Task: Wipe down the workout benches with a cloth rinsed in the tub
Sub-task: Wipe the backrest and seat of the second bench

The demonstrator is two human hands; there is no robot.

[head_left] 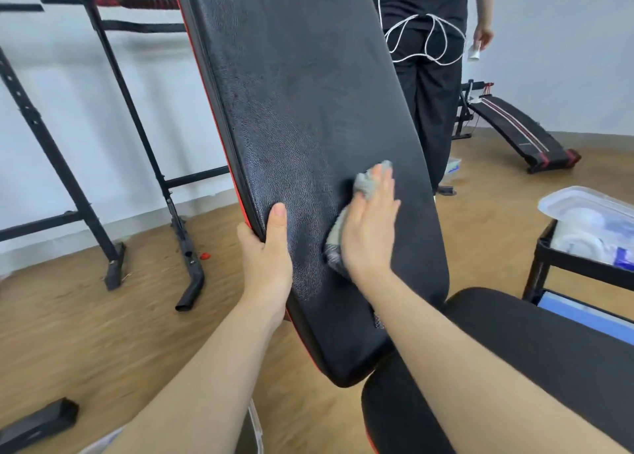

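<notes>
The black padded backrest (302, 103) of a workout bench rises steeply in front of me, with a red edge on its left side. My left hand (266, 251) grips that left edge, thumb on the front face. My right hand (368, 227) lies flat on the pad and presses a grey cloth (365, 184) against it; the cloth shows above the fingertips and left of the palm. A damp sheen marks the pad around the cloth. The black seat pad (535, 368) lies at lower right under my right forearm. No tub is clearly visible.
A person in black (432, 76) stands behind the backrest with white cords at the waist. A black rack frame (103, 144) stands left. A sit-up bench (521, 131) lies far right. A black cart with a clear plastic box (590, 223) stands right. Wooden floor all around.
</notes>
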